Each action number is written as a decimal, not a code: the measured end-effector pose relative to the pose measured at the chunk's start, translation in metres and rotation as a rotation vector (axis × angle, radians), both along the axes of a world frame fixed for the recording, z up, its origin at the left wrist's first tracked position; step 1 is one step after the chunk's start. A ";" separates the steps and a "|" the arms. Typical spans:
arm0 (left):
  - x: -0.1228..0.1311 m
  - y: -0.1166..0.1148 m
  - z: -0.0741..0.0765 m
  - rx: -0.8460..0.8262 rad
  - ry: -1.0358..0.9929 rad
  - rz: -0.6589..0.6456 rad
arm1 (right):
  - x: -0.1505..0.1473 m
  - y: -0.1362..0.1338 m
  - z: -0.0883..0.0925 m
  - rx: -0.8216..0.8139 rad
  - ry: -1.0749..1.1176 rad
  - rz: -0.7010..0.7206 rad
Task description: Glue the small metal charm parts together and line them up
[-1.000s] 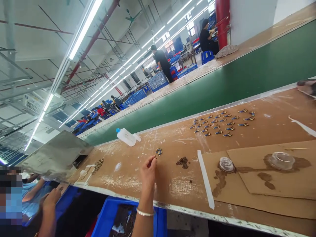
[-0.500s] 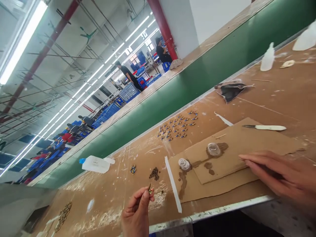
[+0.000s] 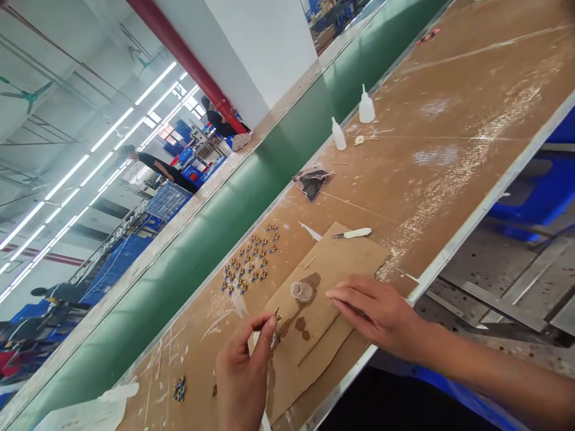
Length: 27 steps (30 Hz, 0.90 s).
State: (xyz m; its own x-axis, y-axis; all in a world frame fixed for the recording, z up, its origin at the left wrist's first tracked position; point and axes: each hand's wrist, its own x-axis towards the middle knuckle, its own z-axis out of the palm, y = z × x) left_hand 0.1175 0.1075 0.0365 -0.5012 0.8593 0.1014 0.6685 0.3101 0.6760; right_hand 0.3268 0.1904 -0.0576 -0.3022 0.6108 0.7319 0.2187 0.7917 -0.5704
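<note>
My left hand (image 3: pixel 245 365) pinches a tiny dark-tipped piece (image 3: pixel 277 312) between thumb and forefinger, above the left part of the cardboard (image 3: pixel 332 257). My right hand (image 3: pixel 375 311) is over the cardboard's right side, its fingertips pressed together; whatever they hold is too small to make out. Between the hands stands a small clear round container (image 3: pixel 302 291), with dark wet stains around it. Another small whitish container (image 3: pixel 274 341) is partly hidden behind my left fingers. Beyond lie rows of small blue and gold pieces (image 3: pixel 245 263).
On the cardboard's far end lies a white-handled knife (image 3: pixel 357 233). Farther along are a dark cloth scrap (image 3: pixel 312 181) and two white nozzle bottles (image 3: pixel 339 135). A small heap of blue pieces (image 3: pixel 179 389) sits lower left. A green belt (image 3: pixel 211 209) runs behind the table.
The view has swung to the right. My left hand, with the tiny piece, has moved from the bare table to the cardboard, closer to the containers. My right hand keeps its pinch.
</note>
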 end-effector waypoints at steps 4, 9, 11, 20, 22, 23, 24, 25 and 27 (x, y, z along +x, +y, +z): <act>0.018 0.027 0.008 -0.116 0.132 -0.083 | 0.000 0.001 0.003 0.028 0.022 -0.030; 0.035 0.044 0.014 -0.132 0.236 -0.093 | 0.000 0.003 0.002 0.023 0.036 -0.035; 0.034 0.048 0.013 -0.152 0.274 -0.120 | 0.000 0.003 0.000 0.015 0.032 -0.042; 0.025 0.059 0.012 -0.211 0.349 -0.205 | 0.002 0.004 0.002 0.005 0.027 -0.091; 0.027 0.060 0.013 -0.226 0.348 -0.212 | 0.002 0.004 0.003 0.006 0.032 -0.087; 0.028 0.060 0.013 -0.232 0.348 -0.212 | 0.002 0.004 0.004 0.007 0.035 -0.088; 0.029 0.061 0.013 -0.236 0.348 -0.209 | 0.002 0.004 0.004 0.007 0.036 -0.088; 0.029 0.061 0.014 -0.238 0.351 -0.206 | 0.002 0.004 0.004 0.007 0.037 -0.087; 0.029 0.061 0.014 -0.247 0.360 -0.211 | 0.002 0.005 0.003 0.006 0.038 -0.090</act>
State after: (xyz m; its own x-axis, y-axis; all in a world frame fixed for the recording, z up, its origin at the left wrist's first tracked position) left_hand 0.1461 0.1687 0.0505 -0.2837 0.9588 0.0169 0.9122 0.2644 0.3131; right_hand 0.3291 0.1950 -0.0546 -0.2179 0.6298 0.7456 0.2671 0.7733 -0.5751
